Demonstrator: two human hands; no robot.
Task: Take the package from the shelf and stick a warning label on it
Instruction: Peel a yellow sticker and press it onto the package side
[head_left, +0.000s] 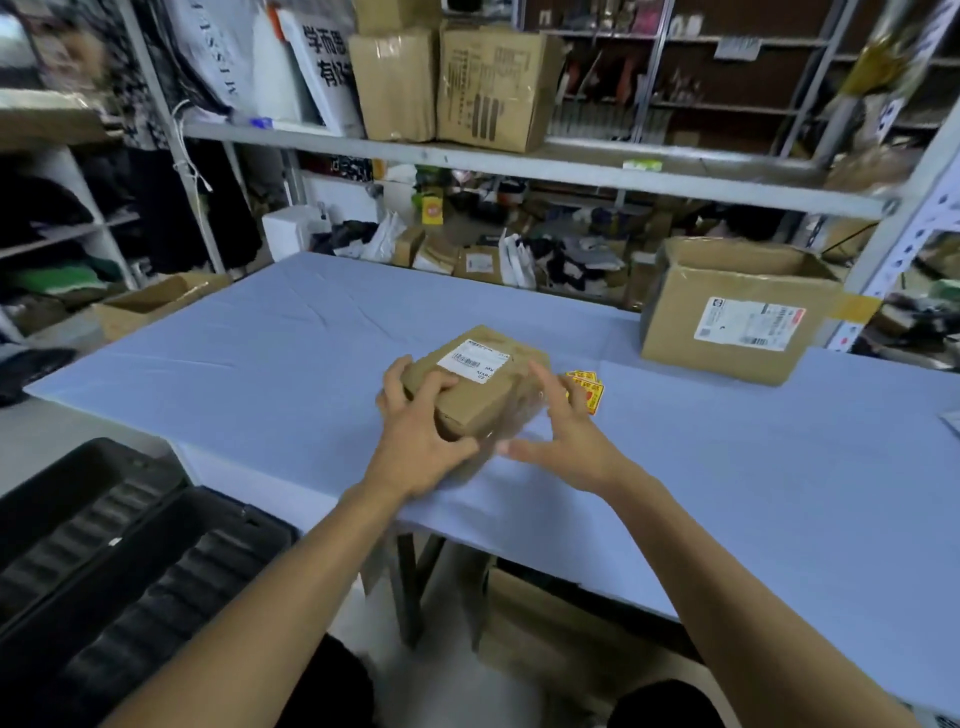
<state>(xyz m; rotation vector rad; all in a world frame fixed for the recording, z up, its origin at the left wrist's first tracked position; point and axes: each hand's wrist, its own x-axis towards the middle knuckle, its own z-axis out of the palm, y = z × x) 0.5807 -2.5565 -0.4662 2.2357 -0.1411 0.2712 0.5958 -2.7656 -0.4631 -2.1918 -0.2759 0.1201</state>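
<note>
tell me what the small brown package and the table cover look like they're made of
The small brown package looks like matte corrugated cardboard: tan faces, folded edges, a white printed shipping label stuck on top. Its near side seems wrapped in clear glossy tape or film, though blur leaves that open. The pale blue table cover looks like thin matte cloth or non-woven sheet, judging by its creases.

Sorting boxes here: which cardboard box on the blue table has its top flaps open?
The large box at the table's far right; the small package between the hands is sealed.
</note>
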